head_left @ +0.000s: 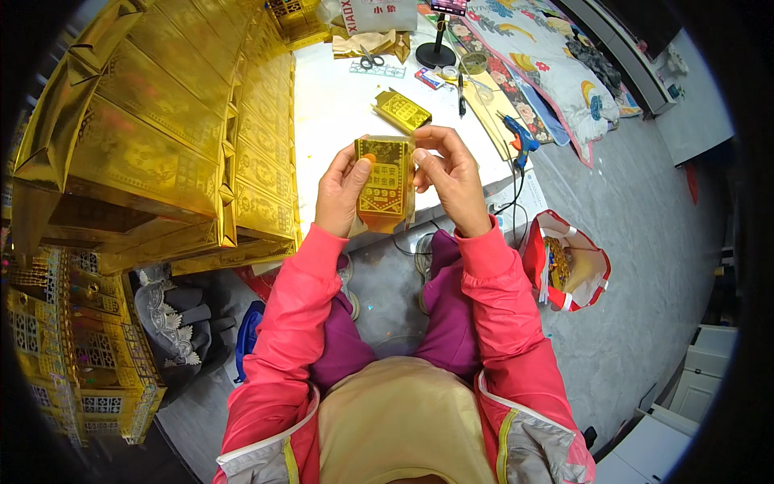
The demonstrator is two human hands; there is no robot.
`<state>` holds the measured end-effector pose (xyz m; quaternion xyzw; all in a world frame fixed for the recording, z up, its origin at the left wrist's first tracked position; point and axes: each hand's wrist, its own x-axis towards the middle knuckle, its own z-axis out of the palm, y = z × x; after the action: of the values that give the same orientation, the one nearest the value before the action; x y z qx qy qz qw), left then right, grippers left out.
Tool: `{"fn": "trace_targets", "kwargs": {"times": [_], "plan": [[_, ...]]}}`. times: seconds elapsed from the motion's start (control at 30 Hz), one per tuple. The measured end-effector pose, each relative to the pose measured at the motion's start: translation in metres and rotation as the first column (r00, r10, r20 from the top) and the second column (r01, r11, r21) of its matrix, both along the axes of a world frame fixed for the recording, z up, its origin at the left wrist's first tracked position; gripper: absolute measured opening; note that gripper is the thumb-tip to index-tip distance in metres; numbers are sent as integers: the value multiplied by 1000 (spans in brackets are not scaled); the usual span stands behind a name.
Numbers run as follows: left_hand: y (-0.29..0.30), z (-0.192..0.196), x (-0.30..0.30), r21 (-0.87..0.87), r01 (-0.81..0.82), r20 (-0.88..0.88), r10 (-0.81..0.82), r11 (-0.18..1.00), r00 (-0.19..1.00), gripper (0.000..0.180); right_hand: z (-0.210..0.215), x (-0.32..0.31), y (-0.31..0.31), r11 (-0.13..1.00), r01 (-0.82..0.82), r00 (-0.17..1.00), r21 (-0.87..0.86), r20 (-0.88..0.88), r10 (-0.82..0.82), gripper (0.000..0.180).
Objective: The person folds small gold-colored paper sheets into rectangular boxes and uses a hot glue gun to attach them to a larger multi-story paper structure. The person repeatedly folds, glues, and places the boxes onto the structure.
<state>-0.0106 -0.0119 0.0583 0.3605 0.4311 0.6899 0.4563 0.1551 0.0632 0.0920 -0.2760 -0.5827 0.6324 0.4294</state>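
Note:
Between my hands, above the near edge of the white table [326, 97], is a gold foil paper box [384, 181] with printed characters, its flap pointing toward me. My left hand [343, 189] grips its left side, thumb on the front face. At its right edge, the fingers and thumb of my right hand [451, 173] pinch the side. Whether the box is fully folded I cannot tell. Just beyond lies a second gold paper box [401, 111], formed and resting on the tabletop with one end flap sticking out.
A large gold foil structure [161, 137] fills the left. Scissors [371, 58], a phone stand [435, 55] and a pen [462, 95] lie farther back. A blue glue gun [520, 141] with its cable sits at the table's right edge. A red-and-white bag [568, 262] stands on the floor.

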Motion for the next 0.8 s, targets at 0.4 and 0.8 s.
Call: {"fn": "trace_targets", "kwargs": {"times": [0.4, 0.8], "plan": [[-3, 0, 5, -6, -32, -5, 32, 999, 999, 42, -4, -2, 5, 1000, -6, 995, 9, 96, 6, 23], [-3, 3, 6, -23, -55, -19, 54, 998, 998, 46, -8, -2, 6, 1000, -4, 993, 9, 116, 3, 21]]}}
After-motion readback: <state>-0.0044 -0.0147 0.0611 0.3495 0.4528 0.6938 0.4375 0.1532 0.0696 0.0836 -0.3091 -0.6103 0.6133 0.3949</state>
